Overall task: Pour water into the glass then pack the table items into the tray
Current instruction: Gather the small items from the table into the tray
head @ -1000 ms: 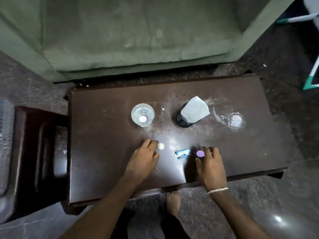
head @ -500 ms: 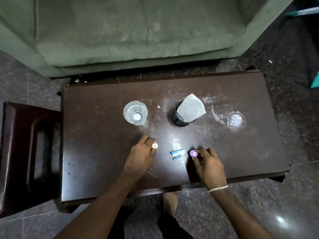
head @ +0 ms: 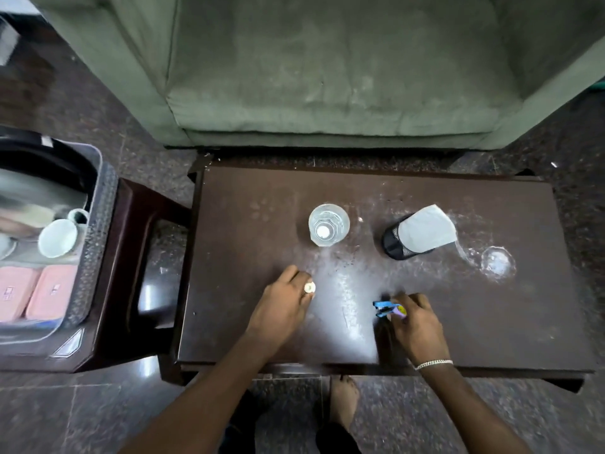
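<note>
A clear glass (head: 328, 225) with water stands upright on the dark brown table (head: 491, 316). My left hand (head: 284, 309) pinches a small white round cap (head: 309, 287) just off the tabletop, in front of the glass. My right hand (head: 414, 326) holds a small purple round piece (head: 400, 310) and touches a small blue clip-like item (head: 383, 307). A black mesh cup (head: 397, 241) with a white tissue (head: 425, 228) stands to the right of the glass. The grey tray (head: 95, 244) sits at far left on a side stool.
The tray holds a white mug (head: 59, 237), two pink boxes (head: 36, 291) and a metal bowl (head: 29, 194). A water spill (head: 497, 261) lies on the table's right side. A green sofa (head: 327, 67) stands behind the table. My bare foot (head: 343, 401) shows under the front edge.
The camera swung left, so the tray came into view. My right hand lifted the purple piece and moved onto the blue item. My left hand picked up the white cap.
</note>
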`<state>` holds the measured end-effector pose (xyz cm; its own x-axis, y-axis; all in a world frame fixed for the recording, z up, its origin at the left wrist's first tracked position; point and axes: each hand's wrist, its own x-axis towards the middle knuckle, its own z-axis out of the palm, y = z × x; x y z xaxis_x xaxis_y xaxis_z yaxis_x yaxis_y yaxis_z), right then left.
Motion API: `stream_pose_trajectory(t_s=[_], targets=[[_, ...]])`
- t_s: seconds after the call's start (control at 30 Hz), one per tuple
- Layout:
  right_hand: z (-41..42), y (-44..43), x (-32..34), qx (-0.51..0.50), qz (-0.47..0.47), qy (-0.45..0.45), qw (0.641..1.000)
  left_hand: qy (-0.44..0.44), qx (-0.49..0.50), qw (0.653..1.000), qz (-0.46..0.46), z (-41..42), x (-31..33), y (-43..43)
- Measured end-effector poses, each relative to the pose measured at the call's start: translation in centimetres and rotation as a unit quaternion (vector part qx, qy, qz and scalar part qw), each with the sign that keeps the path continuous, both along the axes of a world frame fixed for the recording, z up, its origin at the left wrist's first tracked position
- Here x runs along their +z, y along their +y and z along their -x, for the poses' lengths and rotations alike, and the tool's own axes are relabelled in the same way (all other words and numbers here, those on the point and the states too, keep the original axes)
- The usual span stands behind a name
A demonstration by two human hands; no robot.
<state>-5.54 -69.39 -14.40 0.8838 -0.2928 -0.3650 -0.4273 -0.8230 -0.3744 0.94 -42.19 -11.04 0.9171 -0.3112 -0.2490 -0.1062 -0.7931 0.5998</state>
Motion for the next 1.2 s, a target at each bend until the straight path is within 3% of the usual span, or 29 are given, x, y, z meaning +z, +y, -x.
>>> stream_pose_trajectory(t_s=[0.17,0.33,0.6,0.83,1.07,1.2], targets=[[0.4,0.7,0.4,-0.021,0.005,-0.025,0.999,-0.007,0.004,1.000,0.025,0.5,0.0,1.6],[-0.2,4.1,2.5,-0.060,-0.067,-0.058,0.994,-0.013,0.031,0.999,0.033,0.4,1.1,5.0],[-4.4,15.2,6.6,0.022,-0.162,-0.080,0.983,-0.069,0.084,0.993,0.050,0.3,5.4,14.6],[-8.4,27.2,9.2,0.066,-0.277,-0.066,0.956,-0.096,0.194,0.976,0.032,1.1,8.2,26.1],[-11.4,40.3,12.0,0.220,-0.322,-0.115,0.914,-0.080,0.313,0.946,-0.035,2.8,8.1,36.0],[-12.5,47.0,11.8,0.338,-0.277,-0.120,0.891,-0.069,0.331,0.939,-0.057,3.3,6.6,38.4]])
